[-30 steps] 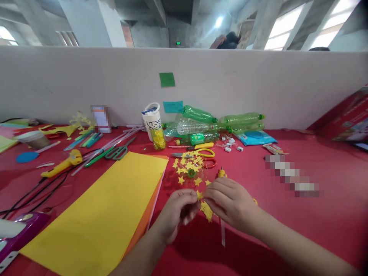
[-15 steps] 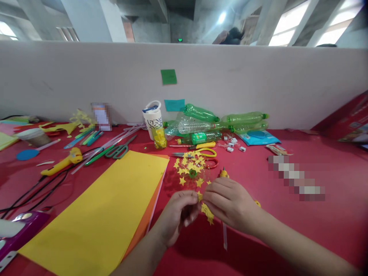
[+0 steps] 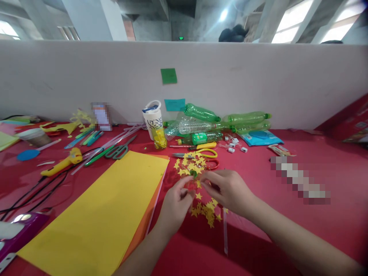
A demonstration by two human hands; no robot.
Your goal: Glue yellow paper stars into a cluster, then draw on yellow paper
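Yellow stars (image 3: 198, 168) (flat, sharp-pointed) cluster beside a green plastic ring (image 3: 193, 174).

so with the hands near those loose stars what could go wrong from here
Loose yellow stars lie close to the left hand; a careless brush could scatter them. The clear stick lies near the right hand, so pulling that hand back might knock it.
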